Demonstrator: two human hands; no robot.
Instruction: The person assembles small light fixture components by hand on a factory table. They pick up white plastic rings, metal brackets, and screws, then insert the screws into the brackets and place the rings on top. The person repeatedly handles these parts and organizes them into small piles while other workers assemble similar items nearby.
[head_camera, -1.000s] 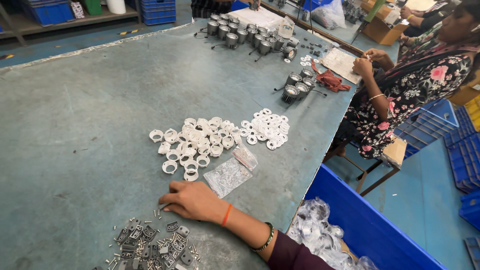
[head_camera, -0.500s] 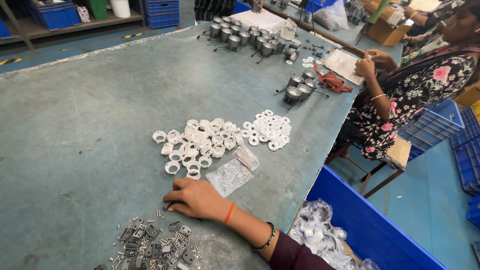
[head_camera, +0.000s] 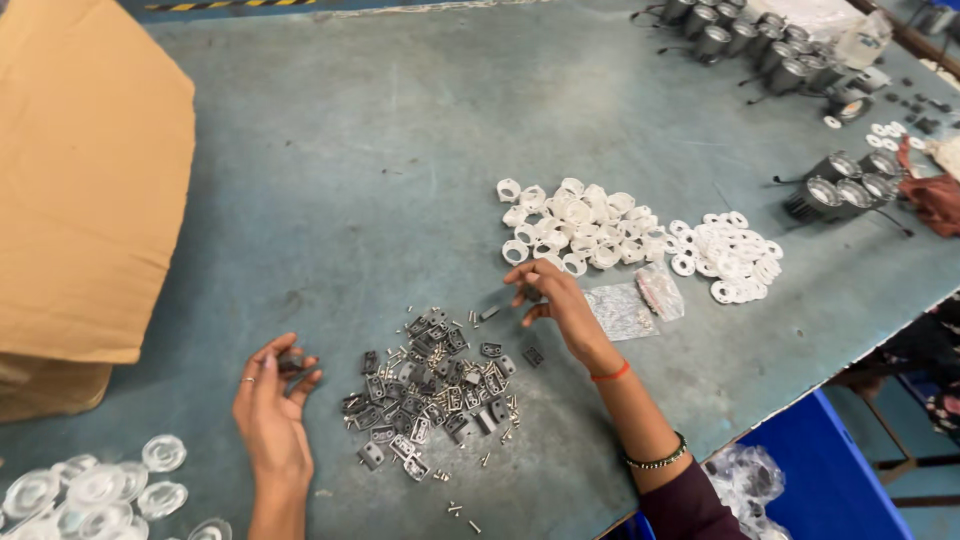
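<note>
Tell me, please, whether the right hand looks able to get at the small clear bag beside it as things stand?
Probably yes: the right hand hovers just left of the clear bag, which lies flat on the table with nothing between them.

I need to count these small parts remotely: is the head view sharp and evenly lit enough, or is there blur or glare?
Head view: light is even and soft, with faint shadows under both hands; the metal brackets look sharp, the white plastic rings slightly overexposed with edges merging; the clear discs at the lower-left corner are soft; table edges bow from wide-angle distortion.
</note>
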